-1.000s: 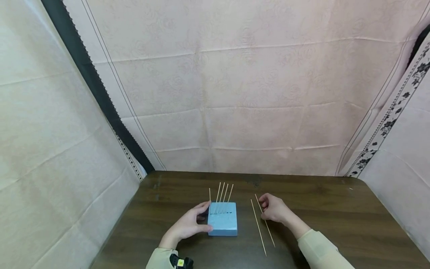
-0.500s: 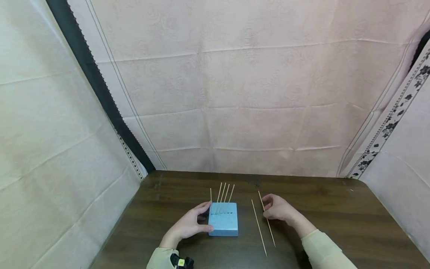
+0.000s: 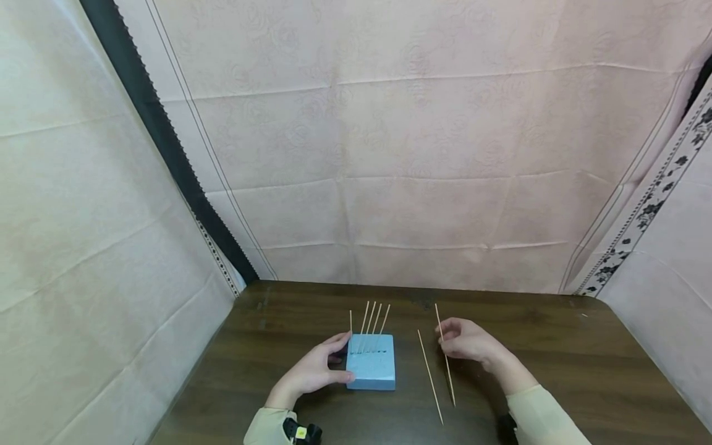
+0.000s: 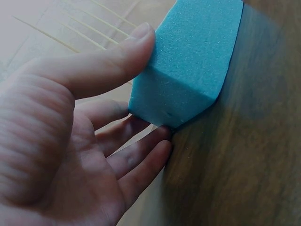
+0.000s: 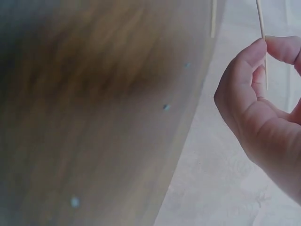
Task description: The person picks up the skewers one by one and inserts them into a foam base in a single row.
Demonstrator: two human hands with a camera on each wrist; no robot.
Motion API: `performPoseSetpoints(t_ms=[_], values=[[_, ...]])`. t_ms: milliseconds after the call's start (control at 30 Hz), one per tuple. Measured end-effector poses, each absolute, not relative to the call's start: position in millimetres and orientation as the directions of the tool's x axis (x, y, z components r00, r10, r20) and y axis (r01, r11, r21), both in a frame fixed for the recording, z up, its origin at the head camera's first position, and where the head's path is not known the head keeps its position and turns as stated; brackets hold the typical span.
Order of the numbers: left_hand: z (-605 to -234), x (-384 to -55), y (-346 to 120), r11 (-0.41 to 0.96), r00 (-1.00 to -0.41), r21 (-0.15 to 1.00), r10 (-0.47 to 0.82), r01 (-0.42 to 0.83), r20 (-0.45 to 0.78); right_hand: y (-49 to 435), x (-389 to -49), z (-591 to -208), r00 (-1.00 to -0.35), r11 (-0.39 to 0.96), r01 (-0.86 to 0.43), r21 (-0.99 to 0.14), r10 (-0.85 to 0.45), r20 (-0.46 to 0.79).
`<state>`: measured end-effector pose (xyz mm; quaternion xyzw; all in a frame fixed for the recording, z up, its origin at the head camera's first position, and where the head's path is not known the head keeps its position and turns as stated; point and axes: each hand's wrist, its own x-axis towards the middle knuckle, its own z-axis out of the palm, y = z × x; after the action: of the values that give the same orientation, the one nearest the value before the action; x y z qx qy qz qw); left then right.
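A light blue foam block (image 3: pixel 371 369) lies on the table, with several thin bamboo skewers (image 3: pixel 374 318) standing in a row along its far part. My left hand (image 3: pixel 310 372) holds the block's left side, thumb at the near corner and index finger at the far one. In the left wrist view, the thumb lies on the edge of the foam (image 4: pixel 197 52) and the other fingers reach its lower side. My right hand (image 3: pixel 473 345) pinches another skewer (image 3: pixel 449 375) between thumb and index finger; its far end is raised. The right wrist view shows this pinched skewer (image 5: pixel 260 19) too.
One loose skewer (image 3: pixel 430 377) lies on the dark wooden table (image 3: pixel 534 358) between the block and my right hand. Pale cloth (image 3: pixel 411 154) hangs behind the table and at both sides. Small light specks (image 5: pixel 75 201) dot the tabletop.
The right hand has moved slightly right, and the pinched skewer's far end has risen and swung further from the loose one. The left hand and the block stay put.
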<state>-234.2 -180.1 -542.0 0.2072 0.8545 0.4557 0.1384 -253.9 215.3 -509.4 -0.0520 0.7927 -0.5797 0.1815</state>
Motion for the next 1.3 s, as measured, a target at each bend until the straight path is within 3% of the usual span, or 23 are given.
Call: performPoseSetpoints(t_ms=[267,533,733,1033,1300], values=[[-541,-234,-179,0.492,-0.875,0.841,0.481,0.226,-0.046,213,-247,-500,-0.956,0.117,0.067,-0.991,-0.277,-0.097],[-542,-232,-180,0.487,-0.872,0.843,0.488,0.228,-0.047,196,-242,-493,-0.997,-0.066,0.047,-0.997,-0.072,-0.043],[-543,-234,-179,0.496,-0.876,0.841,0.479,0.217,-0.056,176,-242,-483,-1.0,-0.168,-0.008,-0.986,-0.004,0.009],[-540,-237,-180,0.497,-0.877,0.838,0.479,0.224,-0.05,143,-249,-470,-0.985,-0.19,-0.136,-0.972,0.131,0.112],[-540,-233,-180,0.488,-0.87,0.842,0.491,0.228,-0.049,134,-246,-473,-0.968,-0.06,-0.166,-0.984,0.2,0.152]])
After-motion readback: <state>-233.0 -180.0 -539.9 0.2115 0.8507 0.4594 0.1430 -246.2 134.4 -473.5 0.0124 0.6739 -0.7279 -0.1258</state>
